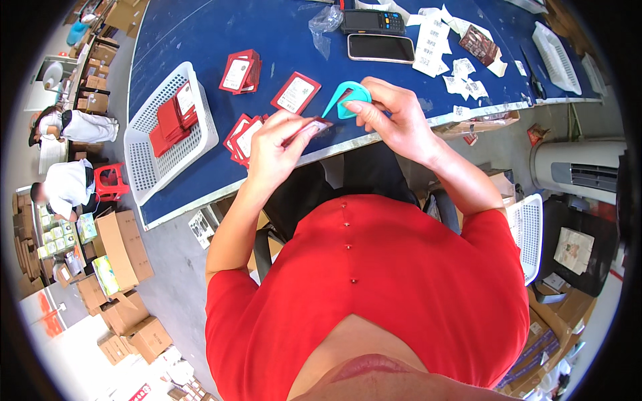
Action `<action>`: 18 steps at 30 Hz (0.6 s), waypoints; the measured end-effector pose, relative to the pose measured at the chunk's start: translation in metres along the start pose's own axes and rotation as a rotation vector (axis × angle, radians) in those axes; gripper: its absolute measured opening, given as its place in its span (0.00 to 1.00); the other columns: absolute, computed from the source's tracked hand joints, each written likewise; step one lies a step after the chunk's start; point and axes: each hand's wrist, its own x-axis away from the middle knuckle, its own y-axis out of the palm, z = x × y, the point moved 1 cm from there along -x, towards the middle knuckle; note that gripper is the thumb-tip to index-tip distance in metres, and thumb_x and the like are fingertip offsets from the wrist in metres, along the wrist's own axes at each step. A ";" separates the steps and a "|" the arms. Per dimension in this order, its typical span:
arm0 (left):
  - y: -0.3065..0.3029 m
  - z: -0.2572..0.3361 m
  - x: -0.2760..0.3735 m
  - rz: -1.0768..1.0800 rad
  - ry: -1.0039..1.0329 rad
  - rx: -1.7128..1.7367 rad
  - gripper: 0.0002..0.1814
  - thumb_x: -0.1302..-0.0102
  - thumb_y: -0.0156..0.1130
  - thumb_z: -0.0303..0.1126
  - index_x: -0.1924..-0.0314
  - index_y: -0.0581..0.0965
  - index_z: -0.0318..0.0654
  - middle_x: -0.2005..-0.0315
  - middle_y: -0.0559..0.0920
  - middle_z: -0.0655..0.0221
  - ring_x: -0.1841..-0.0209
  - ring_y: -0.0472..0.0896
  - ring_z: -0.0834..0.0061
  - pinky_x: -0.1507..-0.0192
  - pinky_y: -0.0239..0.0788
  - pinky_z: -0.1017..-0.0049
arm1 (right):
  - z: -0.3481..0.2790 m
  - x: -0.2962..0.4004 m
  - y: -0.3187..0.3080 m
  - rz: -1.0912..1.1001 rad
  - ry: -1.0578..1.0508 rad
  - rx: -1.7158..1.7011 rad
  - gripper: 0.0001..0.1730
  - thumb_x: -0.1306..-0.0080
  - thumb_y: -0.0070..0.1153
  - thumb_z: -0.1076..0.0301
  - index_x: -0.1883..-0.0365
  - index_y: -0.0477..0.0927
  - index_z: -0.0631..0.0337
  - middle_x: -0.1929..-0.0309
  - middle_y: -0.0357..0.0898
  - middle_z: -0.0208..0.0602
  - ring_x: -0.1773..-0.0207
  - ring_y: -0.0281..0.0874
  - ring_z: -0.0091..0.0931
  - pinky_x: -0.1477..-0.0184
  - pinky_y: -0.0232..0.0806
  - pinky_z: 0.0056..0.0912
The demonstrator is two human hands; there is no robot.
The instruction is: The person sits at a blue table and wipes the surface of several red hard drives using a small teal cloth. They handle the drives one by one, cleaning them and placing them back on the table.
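Note:
My left hand (281,143) pinches a small red packet (321,123), tilted, near the front edge of the blue table (200,45). My right hand (391,113) grips a turquoise plastic letter opener (357,97), whose pointed tip reaches down to just above the packet. A red packet with a white label (296,93) lies flat beyond my left hand. Beside that hand is a loose stack of labelled red packets (243,139), partly hidden by it. Another stack of red packets (241,71) lies farther back. More red packets (173,123) fill part of a white perforated basket (200,143) at the left.
At the back lie a smartphone (381,48), a handheld terminal (372,21), clear plastic film (325,22) and printed label strips (430,45). Scissors (536,82) and a white basket (555,57) are at the right. Two people work beyond the table's left side, near cardboard boxes (123,248).

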 end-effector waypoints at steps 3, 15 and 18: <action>-0.002 0.013 0.009 -0.033 -0.021 -0.049 0.05 0.37 0.71 0.25 0.61 0.87 0.34 0.71 0.82 0.68 0.69 0.81 0.75 0.68 0.71 0.76 | 0.001 -0.002 0.003 -0.067 -0.019 0.043 0.11 0.25 0.58 0.66 0.59 0.81 0.69 0.69 0.76 0.36 0.70 0.78 0.24 0.69 0.69 0.28; -0.005 0.015 0.018 -0.043 -0.015 -0.060 0.05 0.37 0.71 0.25 0.62 0.86 0.34 0.71 0.82 0.69 0.69 0.80 0.74 0.68 0.71 0.74 | -0.007 -0.006 0.006 -0.186 -0.181 0.283 0.08 0.29 0.60 0.70 0.62 0.80 0.68 0.69 0.76 0.42 0.70 0.76 0.39 0.67 0.69 0.38; -0.006 0.010 0.021 -0.048 0.040 -0.064 0.05 0.37 0.70 0.24 0.62 0.86 0.33 0.70 0.82 0.69 0.68 0.80 0.75 0.67 0.70 0.75 | -0.004 -0.006 0.009 -0.330 -0.189 0.394 0.09 0.32 0.61 0.70 0.64 0.80 0.69 0.68 0.78 0.48 0.66 0.79 0.47 0.64 0.70 0.45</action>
